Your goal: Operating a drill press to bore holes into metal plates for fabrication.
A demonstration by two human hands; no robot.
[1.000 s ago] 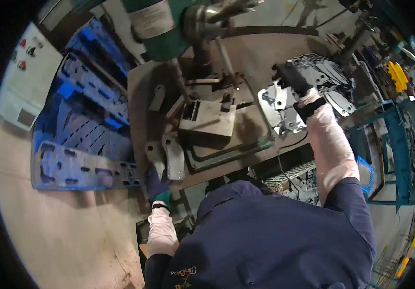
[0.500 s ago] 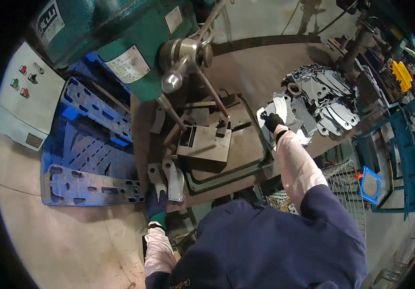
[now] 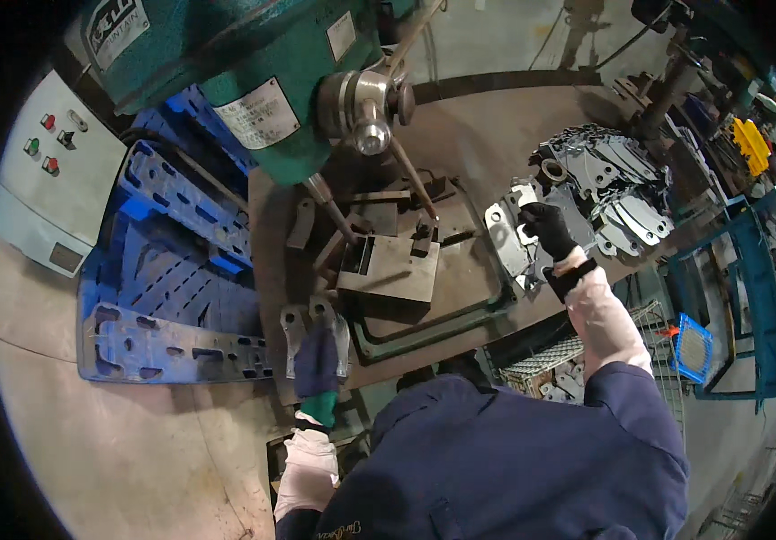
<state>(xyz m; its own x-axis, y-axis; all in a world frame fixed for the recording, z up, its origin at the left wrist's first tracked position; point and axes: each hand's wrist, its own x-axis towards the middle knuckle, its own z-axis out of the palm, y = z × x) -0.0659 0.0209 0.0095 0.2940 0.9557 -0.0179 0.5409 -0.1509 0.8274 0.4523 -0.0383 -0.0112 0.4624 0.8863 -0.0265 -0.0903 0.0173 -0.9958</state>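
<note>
My left hand (image 3: 317, 362), in a dark blue glove with a green cuff, lies over one of the flat grey metal plates (image 3: 319, 308) at the table's near left edge. It is blurred, and its grip cannot be made out. Beside it rests another metal plate (image 3: 292, 328) with a hole at its top. On the right, my right hand (image 3: 550, 232) in a black glove has its fingers curled on a light metal plate (image 3: 523, 193). More loose plates (image 3: 506, 236) lie under and beside that hand, next to a large pile of similar plates (image 3: 617, 175).
A green drilling machine (image 3: 289, 153) with a lever handle overhangs a steel block fixture (image 3: 397, 274) on the table. Blue pallets (image 3: 172, 346) and a grey control box (image 3: 59, 171) stand left. A wire basket (image 3: 545, 364) holds plates below the table's right edge.
My left hand has moved up and right onto the right-hand plate. My right hand has shifted right and nearer, its fingers now curled. The view has shifted slightly.
</note>
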